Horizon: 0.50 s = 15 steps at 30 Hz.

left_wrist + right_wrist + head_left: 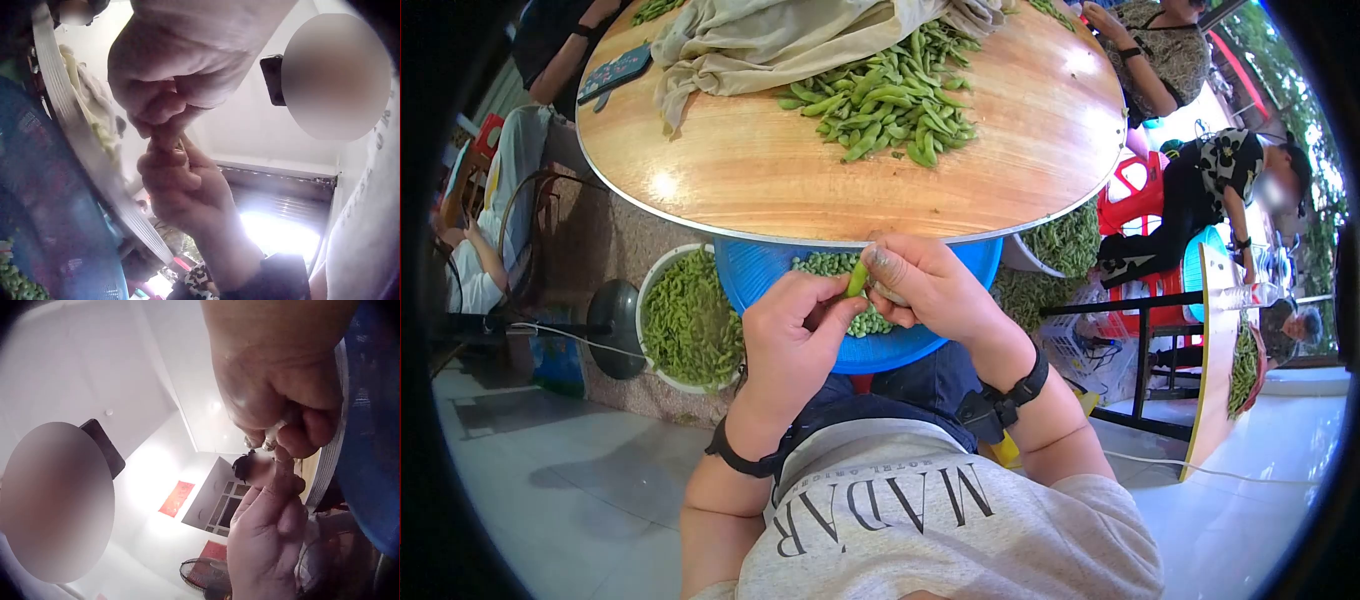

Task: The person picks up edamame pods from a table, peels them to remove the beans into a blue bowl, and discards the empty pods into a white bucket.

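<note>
A green soybean pod (857, 279) stands between my two hands over a blue basin (740, 280). My left hand (788, 335) pinches its lower end between thumb and index finger. Against the other end, my right hand (940, 288) holds the pod with its thumb laid along it and the other fingers curled under. Both wrist views show the fingertips meeting, with the pod mostly hidden by them. Shelled green beans (868, 322) lie in the basin below, partly covered by my hands.
Just beyond the basin is a round wooden table (730, 170) with a pile of pods (890, 100), a beige cloth (770, 45) and a phone (616, 73). A white tub of pods (690, 325) stands left, another container of pods (1065, 240) right. Other people sit around.
</note>
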Tool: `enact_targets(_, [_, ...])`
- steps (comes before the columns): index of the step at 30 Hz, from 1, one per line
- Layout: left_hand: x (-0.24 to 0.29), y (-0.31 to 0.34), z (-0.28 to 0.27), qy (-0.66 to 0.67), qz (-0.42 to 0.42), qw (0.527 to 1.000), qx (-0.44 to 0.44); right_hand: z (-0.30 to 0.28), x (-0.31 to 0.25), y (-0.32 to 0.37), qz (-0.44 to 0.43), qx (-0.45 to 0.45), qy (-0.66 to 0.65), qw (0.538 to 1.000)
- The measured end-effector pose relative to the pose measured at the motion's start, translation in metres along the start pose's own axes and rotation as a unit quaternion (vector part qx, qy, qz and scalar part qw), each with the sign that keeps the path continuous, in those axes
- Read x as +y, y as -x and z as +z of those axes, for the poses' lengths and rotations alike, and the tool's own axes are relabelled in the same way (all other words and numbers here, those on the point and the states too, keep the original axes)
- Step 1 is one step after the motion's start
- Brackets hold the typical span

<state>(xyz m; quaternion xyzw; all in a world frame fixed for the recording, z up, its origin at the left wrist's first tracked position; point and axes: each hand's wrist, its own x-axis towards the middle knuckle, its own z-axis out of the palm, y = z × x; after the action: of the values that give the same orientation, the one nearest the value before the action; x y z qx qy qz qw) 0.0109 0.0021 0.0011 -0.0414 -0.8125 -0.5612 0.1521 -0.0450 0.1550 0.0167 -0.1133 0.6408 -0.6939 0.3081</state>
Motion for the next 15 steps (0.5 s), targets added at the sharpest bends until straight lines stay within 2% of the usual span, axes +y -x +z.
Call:
enact_targets(4, [0.001,0.003,0.0,-0.021,0.014,1.0,0.014,0.004,0.004,-0.001,-0.003,0.025,0.017,1.0])
enact_targets(6, [-0.003,0.006,0.003,-0.019,0.017,0.999,0.022,0.012,0.007,-0.001,-0.047,0.067,0.082,0.993])
enact_targets(9, [-0.016,0.011,0.008,0.129,-0.083,0.988,0.032,0.014,0.013,-0.004,-0.087,0.077,0.131,0.985])
enact_targets(10, [-0.014,0.011,0.006,0.212,-0.147,0.966,0.022,0.013,0.016,-0.004,-0.095,0.072,0.138,0.983])
enact_targets(12, [-0.011,0.007,-0.001,0.37,-0.267,0.89,0.002,0.013,0.019,-0.005,-0.103,0.063,0.135,0.984])
enact_targets(13, [-0.015,0.005,-0.001,0.394,-0.28,0.875,-0.01,0.013,0.02,-0.005,-0.107,0.059,0.133,0.984])
enact_targets(15, [-0.03,0.003,-0.006,0.486,-0.339,0.805,-0.048,0.012,0.023,-0.003,-0.078,0.056,0.116,0.989])
